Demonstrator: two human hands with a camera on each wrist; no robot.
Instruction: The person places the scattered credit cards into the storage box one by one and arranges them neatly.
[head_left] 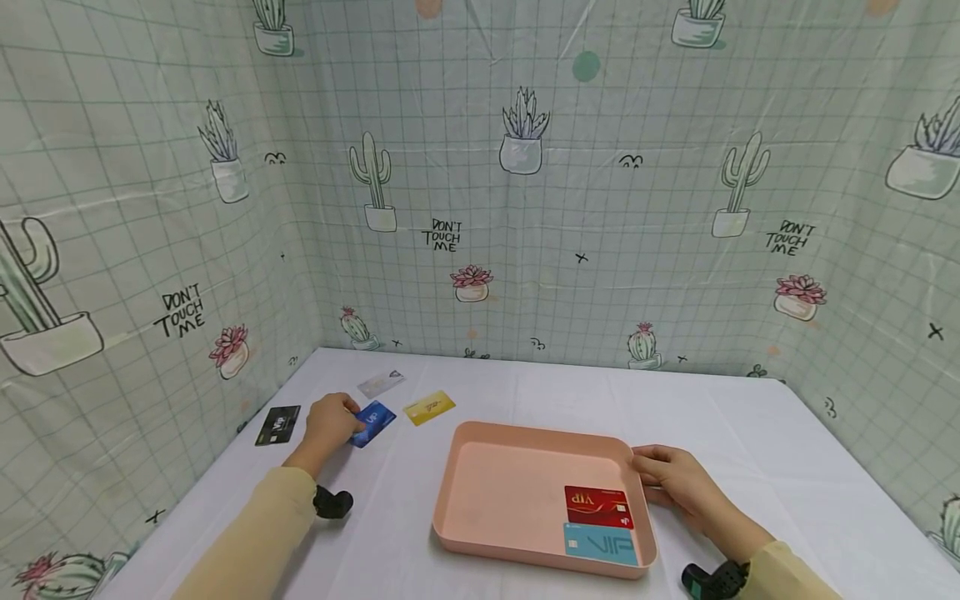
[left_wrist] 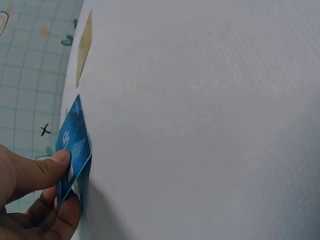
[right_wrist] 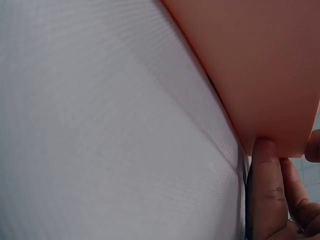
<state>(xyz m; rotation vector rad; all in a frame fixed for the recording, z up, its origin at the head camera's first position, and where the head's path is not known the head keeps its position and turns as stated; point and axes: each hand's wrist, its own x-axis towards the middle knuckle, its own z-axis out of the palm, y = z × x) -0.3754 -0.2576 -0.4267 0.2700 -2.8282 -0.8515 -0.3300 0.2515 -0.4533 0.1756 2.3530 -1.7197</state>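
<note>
The right hand [head_left: 677,479] touches a round-cornered tray [head_left: 517,492]; left of it, the left hand [head_left: 328,423] pinches a thin blue card [head_left: 377,422].

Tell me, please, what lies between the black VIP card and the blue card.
In the head view, the left hand lies between them: the black VIP card lies to its left, and it pinches the blue card.

A left hand [left_wrist: 35,175] pinches a tilted blue card [left_wrist: 76,132] at lower left, a yellowish card [left_wrist: 85,47] lies at upper left, white cloth [left_wrist: 200,120] fills the middle and right, gridded backdrop [left_wrist: 25,90] at far left.
</note>
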